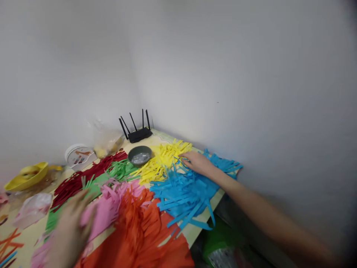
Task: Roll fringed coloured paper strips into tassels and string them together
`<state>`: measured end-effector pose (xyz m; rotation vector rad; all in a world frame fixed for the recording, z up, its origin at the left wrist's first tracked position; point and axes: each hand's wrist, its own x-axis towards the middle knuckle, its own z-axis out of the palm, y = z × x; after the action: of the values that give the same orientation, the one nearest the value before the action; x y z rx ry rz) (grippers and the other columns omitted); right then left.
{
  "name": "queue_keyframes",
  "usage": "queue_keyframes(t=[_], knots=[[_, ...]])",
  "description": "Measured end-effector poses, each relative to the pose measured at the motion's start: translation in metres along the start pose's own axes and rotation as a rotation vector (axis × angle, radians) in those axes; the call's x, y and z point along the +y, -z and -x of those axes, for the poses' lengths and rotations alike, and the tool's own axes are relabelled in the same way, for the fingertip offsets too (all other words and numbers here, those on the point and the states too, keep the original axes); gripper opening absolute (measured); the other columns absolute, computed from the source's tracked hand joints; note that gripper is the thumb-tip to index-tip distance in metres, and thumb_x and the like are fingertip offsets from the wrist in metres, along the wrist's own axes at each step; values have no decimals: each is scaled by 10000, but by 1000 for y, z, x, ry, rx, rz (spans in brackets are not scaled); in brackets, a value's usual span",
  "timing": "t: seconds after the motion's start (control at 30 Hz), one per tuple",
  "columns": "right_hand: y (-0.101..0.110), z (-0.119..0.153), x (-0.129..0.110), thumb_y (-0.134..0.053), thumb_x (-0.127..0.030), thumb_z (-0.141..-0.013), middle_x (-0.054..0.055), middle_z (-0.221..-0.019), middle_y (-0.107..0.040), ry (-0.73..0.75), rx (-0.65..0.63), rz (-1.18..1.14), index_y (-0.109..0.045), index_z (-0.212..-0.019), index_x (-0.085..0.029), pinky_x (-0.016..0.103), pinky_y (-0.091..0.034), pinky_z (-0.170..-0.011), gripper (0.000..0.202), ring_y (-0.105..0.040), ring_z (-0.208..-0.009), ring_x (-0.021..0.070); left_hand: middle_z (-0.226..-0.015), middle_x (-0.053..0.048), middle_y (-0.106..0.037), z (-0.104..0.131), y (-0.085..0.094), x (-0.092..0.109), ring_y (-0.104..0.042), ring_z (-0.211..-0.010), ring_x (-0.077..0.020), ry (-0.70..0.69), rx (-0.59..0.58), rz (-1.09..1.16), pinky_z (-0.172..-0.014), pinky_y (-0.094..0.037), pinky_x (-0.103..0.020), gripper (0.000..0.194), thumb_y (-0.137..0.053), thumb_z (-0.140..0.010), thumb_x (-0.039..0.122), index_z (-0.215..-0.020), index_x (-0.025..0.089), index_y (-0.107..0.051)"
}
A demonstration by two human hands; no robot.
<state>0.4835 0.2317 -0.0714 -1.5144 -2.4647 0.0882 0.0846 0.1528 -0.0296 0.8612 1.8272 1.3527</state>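
Note:
Fringed paper or cloth in several colours covers the table. My right hand (196,162) reaches over where the yellow fringe (167,156) meets the blue fringe (186,190), its fingers apart and touching the strips. Blurred by motion, my left hand (71,227) hovers low at the left with fingers spread, beside the pink piece (104,208) and green piece (96,184). Orange-red fringed sheets (142,234) lie nearest to me. A dark red fringe (86,175) is farther back on the left. Nothing shows in either hand.
A black router (139,134) stands in the corner behind a dark bowl (140,155). To the left are a white tub (79,156), plastic bags (33,209) and a yellow basket (27,176). Walls rise behind the table (193,232).

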Motion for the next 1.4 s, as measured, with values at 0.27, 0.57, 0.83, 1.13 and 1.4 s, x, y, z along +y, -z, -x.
queue_keyframes(t=[0.27,0.57,0.83,1.13,1.4], knots=[[-23,-58,19,-563,-305,-920,72,-1105,-629,90,-114,187,-614,-1079,-142,405,-518,-853,233,-614,-985,191,-1165,-139,-644,47,-219,23,-592,-1067,-264,-1048,-848,-907,-979,-420,-418,336,-414,-884,154,-1126,186,-645],[-33,-69,46,-565,-271,-918,71,-1087,-635,193,-78,221,-631,-1020,-132,427,-490,-899,184,-598,-1030,202,-936,-246,-682,67,-213,7,-555,-1019,-369,-1032,-709,-1207,-957,-309,-587,295,-438,-865,135,-880,111,-732],[-25,-77,56,-558,-277,-919,53,-1012,-641,159,3,131,-632,-956,-133,398,-488,-869,166,-600,-979,186,-1023,-197,-646,57,-230,40,-507,-1045,-330,-1013,-545,-1149,-903,-354,-480,293,-435,-910,284,-959,148,-690],[-4,-59,28,-429,-173,-930,153,-1039,-606,94,141,22,-636,-961,-109,360,-405,-919,219,-523,-1031,232,-1046,-217,-627,15,-285,38,-526,-1048,-326,-834,-355,-1029,-877,-366,-442,206,-481,-854,164,-968,104,-643],[-42,-63,-8,-556,-268,-915,91,-1116,-617,3,89,-88,-591,-1127,-123,401,-485,-885,259,-596,-1007,203,-972,-117,-639,0,-262,60,-559,-957,-265,-759,-119,-844,-785,-392,-355,116,-484,-854,223,-895,182,-585]])
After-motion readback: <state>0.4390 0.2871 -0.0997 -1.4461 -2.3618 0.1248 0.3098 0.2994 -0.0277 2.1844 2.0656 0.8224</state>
